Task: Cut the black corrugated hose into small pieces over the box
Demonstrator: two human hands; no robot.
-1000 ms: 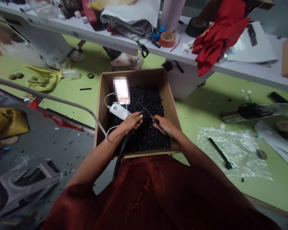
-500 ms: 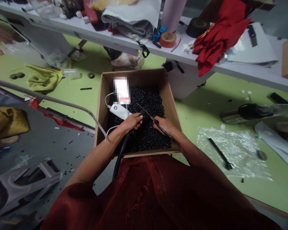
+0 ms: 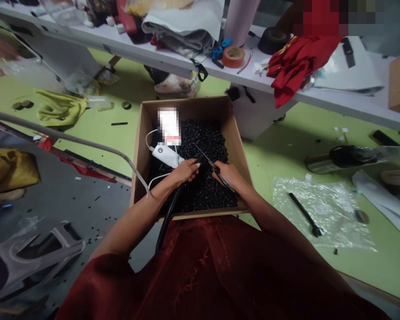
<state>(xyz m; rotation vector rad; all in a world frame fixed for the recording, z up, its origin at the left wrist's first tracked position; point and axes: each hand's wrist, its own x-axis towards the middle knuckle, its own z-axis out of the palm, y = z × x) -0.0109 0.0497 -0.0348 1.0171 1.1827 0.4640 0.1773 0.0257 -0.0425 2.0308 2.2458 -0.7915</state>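
Note:
A cardboard box [image 3: 238,146] sits on the floor before me, filled with several small black pieces [image 3: 208,138]. My left hand [image 3: 184,172] is closed around the end of a black flexible tube [image 3: 166,218] that runs down toward my lap. My right hand [image 3: 229,174] grips black scissors [image 3: 206,158], their blades pointing up-left toward the tube's end. Both hands hover over the black pieces in the near half of the box.
A white device [image 3: 166,154] with a cable lies in the box's left side. A long white bench [image 3: 173,55] with cloth, tape rolls and red fabric [image 3: 295,62] runs behind. A plastic sheet [image 3: 320,209] with a black tool lies right. A metal bar [image 3: 70,138] crosses left.
Both hands stay at the same spot over the box. The scissors' blades have shifted slightly toward the tube's end.

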